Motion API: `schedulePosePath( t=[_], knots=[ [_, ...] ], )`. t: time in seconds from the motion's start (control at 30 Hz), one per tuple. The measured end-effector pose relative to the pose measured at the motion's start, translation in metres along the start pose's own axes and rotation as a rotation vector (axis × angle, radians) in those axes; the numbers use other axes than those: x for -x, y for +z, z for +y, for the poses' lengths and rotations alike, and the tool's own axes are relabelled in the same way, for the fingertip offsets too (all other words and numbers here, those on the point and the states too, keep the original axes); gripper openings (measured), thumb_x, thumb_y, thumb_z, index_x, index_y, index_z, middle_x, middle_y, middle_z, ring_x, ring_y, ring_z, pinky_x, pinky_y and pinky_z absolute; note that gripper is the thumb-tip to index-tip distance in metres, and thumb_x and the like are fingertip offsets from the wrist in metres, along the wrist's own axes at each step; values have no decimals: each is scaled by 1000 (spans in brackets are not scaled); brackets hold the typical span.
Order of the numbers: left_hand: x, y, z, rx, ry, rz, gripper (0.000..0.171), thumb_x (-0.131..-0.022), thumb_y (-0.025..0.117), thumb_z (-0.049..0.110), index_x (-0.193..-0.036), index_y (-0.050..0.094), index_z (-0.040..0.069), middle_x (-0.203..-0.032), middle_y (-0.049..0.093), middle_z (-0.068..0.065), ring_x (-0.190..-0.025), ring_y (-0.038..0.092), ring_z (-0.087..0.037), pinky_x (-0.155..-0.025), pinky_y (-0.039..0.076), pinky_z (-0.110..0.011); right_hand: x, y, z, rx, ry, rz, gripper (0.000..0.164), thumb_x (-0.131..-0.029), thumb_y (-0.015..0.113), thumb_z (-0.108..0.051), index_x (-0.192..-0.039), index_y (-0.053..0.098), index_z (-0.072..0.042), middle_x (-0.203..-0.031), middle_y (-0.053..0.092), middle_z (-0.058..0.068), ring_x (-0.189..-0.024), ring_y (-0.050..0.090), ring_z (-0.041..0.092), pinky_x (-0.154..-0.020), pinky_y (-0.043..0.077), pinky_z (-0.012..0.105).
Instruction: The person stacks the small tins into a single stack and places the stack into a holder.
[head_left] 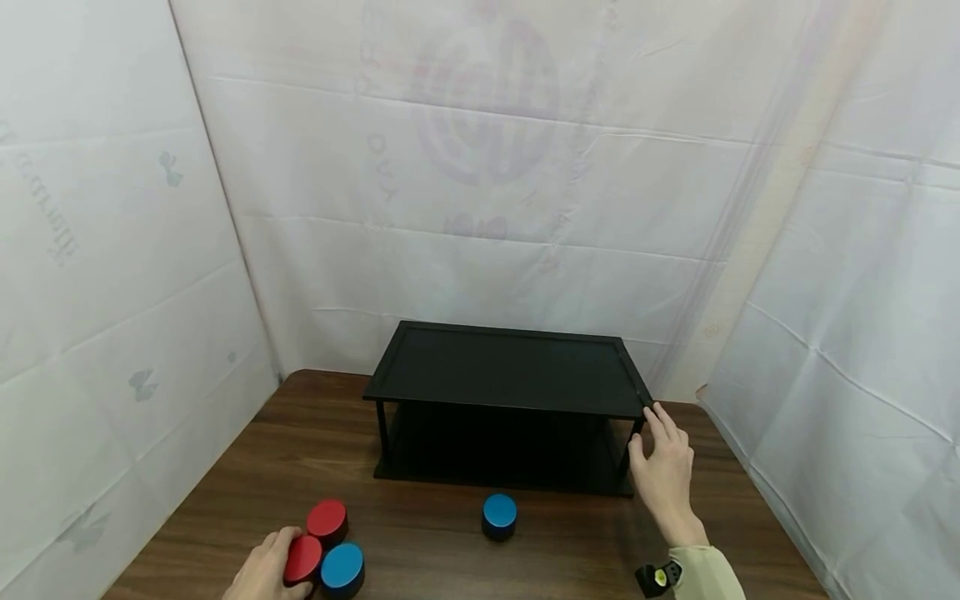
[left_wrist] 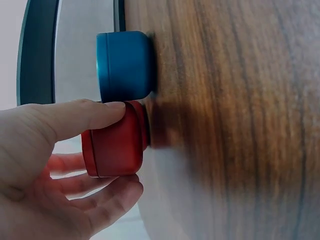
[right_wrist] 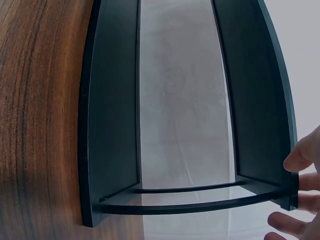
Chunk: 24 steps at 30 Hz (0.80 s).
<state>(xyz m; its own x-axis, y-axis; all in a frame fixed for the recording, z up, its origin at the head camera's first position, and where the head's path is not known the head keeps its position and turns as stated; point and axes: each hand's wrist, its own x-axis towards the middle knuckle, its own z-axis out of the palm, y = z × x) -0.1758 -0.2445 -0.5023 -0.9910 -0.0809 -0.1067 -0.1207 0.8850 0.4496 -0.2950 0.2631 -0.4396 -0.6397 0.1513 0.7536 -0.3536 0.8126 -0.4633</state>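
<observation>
In the left wrist view, my left hand grips a small round red tin between thumb and fingers at the table's front left. A second red tin stands just behind it, and a blue tin stands close on its right. Another blue tin sits alone in front of a black two-level shelf. My right hand holds the front right corner of the shelf's upper board, the thumb at its underside and the other fingers partly hidden behind its edge.
The brown wooden table carries everything. White sheeting closes off the back and both sides. Thin posts, such as the front left one, join the shelf's two boards. A black wrist strap shows at the right sleeve.
</observation>
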Motion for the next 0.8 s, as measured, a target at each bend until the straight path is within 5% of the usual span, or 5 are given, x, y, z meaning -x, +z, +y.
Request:
schedulePosePath(
  t=[0.8],
  knots=[
    [10,-17,21,-23,46,55,76,-65,87,27,-123,51,-8,-101,60,-13,-85,56,-21,-70,54,-42,3,1,3,6,10,-21,45,-83,62,5,-127,56,6,-138,51,24,-102,49,45,-75,36,55]
  ],
)
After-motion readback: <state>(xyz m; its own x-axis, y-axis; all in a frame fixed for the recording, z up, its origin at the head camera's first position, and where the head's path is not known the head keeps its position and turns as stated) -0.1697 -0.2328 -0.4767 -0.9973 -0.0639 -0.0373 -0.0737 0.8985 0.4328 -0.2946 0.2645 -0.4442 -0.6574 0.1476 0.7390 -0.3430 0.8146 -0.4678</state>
